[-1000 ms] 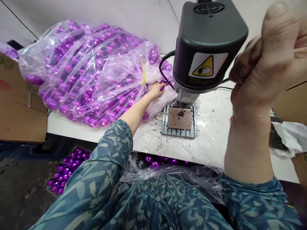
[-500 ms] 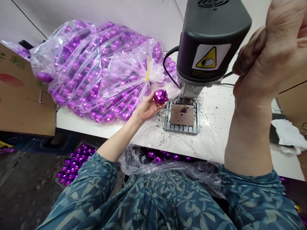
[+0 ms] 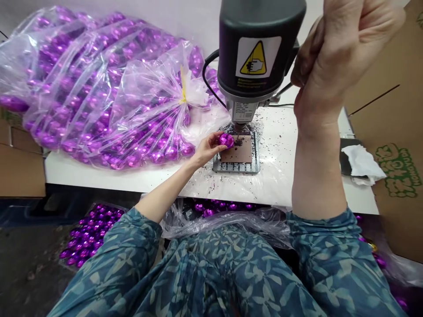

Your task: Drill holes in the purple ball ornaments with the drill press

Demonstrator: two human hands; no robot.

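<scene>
The purple ball [image 3: 226,141] has just moved from beside the tied bag [image 3: 82,88] to the left side of the brown plate [image 3: 244,155]; that puts it close to the small hole and low by the big black machine [image 3: 261,26]; the left hand [image 3: 205,150] is part closed and has 1 ball pinched with its thumb and fingers; I cannot tell if the ball touches the plate.

The right hand [image 3: 343,57] is up high, curled tight round the end of a thin rod [image 3: 283,90]; little dark bits lie on the plate and the white bench [image 3: 79,169].
</scene>
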